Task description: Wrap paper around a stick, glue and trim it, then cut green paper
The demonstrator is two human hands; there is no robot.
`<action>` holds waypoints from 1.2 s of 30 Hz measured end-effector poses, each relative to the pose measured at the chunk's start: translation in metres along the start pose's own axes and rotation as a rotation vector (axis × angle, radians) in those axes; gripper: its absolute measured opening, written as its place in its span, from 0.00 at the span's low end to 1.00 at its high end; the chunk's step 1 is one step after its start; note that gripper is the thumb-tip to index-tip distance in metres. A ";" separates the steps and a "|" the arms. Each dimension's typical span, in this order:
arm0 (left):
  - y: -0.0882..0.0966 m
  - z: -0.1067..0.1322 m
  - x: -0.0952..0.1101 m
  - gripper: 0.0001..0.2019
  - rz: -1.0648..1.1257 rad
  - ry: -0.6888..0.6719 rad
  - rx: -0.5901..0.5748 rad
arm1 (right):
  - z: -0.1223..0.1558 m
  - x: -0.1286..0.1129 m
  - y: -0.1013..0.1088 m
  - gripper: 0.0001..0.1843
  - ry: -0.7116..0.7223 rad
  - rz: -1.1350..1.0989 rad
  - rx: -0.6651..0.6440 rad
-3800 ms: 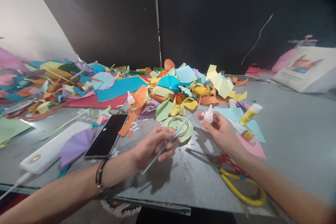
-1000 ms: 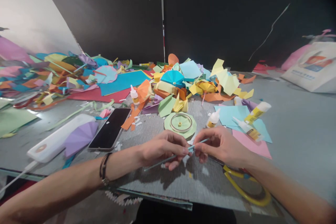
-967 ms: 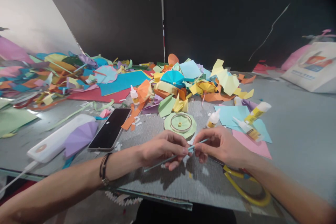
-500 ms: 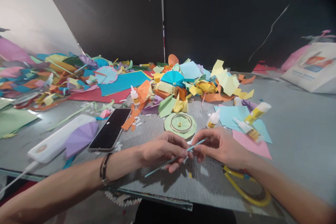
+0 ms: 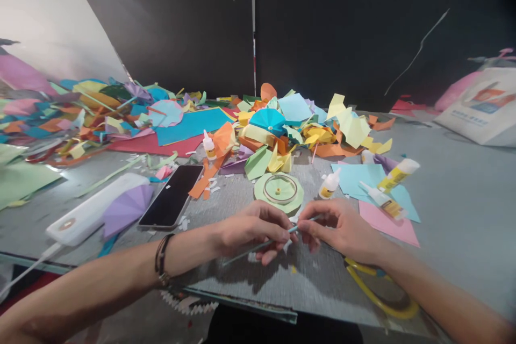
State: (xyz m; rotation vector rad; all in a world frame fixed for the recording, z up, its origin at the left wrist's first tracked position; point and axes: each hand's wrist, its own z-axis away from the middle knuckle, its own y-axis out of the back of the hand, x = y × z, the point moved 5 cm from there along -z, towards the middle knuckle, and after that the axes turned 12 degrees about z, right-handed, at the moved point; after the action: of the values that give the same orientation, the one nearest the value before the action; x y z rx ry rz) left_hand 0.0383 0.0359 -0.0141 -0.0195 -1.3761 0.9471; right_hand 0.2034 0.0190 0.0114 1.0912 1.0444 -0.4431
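Well, both the left hand (image 5: 253,231) and right hand (image 5: 337,227) pinch a thin pale-blue stick (image 5: 250,251) lying along an 8-to-2 o'clock line, its longer end trailing past the left.

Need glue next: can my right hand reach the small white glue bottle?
Probably yes. The glue bottle stands just ahead of your right hand, only grey tabletop between. But that hand pinches the thin blue stick with your left hand, so it would likely need to let go first.
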 end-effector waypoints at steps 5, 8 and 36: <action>0.000 -0.001 0.000 0.09 0.029 0.013 -0.039 | 0.001 -0.001 -0.001 0.16 0.044 -0.004 0.031; 0.000 -0.001 -0.002 0.09 0.056 0.035 -0.058 | 0.001 -0.002 -0.001 0.15 0.076 0.008 0.051; -0.013 0.005 -0.004 0.33 0.077 0.134 -0.387 | 0.009 -0.005 0.007 0.01 0.333 0.091 0.378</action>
State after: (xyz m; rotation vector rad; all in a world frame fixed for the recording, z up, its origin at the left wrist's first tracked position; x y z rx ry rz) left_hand 0.0420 0.0229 -0.0090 -0.4238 -1.4219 0.7161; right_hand 0.2105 0.0133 0.0204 1.5834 1.2249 -0.4022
